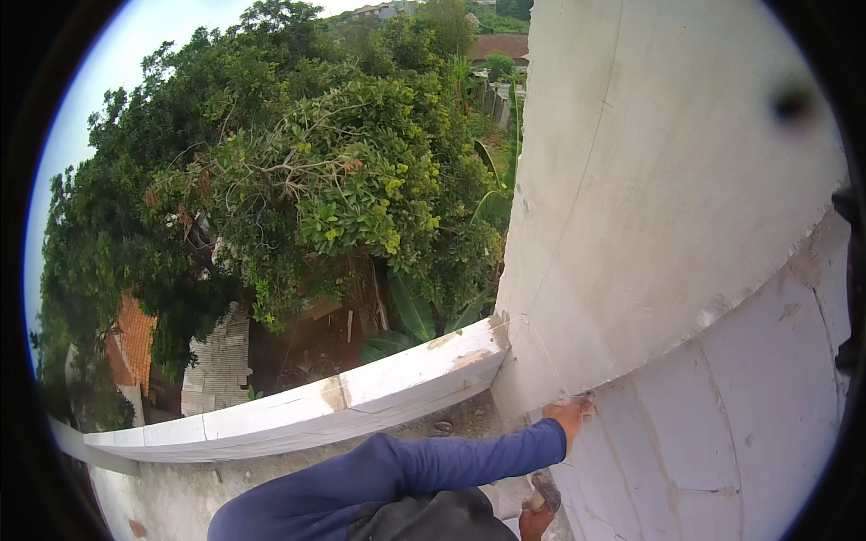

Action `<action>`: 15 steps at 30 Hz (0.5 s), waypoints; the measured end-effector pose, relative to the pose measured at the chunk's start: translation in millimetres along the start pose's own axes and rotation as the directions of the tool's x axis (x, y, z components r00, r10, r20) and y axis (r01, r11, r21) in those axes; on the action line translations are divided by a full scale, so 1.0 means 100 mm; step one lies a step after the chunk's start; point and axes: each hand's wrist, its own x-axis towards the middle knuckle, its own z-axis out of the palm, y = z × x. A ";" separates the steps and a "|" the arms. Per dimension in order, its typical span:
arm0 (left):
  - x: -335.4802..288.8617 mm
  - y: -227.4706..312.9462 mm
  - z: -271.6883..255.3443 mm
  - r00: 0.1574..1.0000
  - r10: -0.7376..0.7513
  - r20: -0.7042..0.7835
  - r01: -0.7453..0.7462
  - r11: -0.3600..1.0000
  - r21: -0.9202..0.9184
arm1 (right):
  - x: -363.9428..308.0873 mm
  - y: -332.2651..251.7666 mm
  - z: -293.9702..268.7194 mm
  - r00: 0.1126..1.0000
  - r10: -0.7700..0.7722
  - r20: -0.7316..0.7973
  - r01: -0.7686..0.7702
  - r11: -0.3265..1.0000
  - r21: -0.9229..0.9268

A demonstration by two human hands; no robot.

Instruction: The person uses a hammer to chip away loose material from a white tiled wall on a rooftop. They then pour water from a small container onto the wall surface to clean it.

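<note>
Left hand is up at the seam where the smooth plastered face meets the pale block wall. Fingers bent, tips against or right at the lower edge of the plaster – can't tell if they pinch anything, the contact spot is too small to read.

Right hand sits below the left and slightly to its left, closer to the body. A grey-brown lump is at its fingers, touching. Looks held, but can't confirm whether the fingers close around it, nor what it is.

Key relation: from the left grip the seam's long axis climbs away to the right, curving up in this lens. Left hand is the nearer one, practically on the line; right hand and lump are well below it. Plaster lies above the grip, blocks with their joints to the right and below.

Left arm reaches across in a blue sleeve, roughly level. Left of the grip: low white parapet running off leftward, rough grey floor on its near side, trees beyond – none touching either hand.
</note>
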 end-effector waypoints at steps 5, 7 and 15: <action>0.00 0.04 0.11 0.969 -0.116 -0.220 0.139 0.986 0.092 | 0.70 -0.47 0.01 0.945 0.253 -0.206 -0.180 0.931 0.319; -0.04 0.06 0.13 0.972 -0.075 -0.222 0.097 0.991 0.088 | 0.95 -0.70 0.01 0.906 0.251 -0.342 -0.085 0.898 0.431; -0.22 0.25 0.26 0.964 -0.123 -0.236 0.108 0.991 -0.074 | 1.63 -1.15 -0.13 0.882 0.292 -0.370 -0.042 0.830 0.556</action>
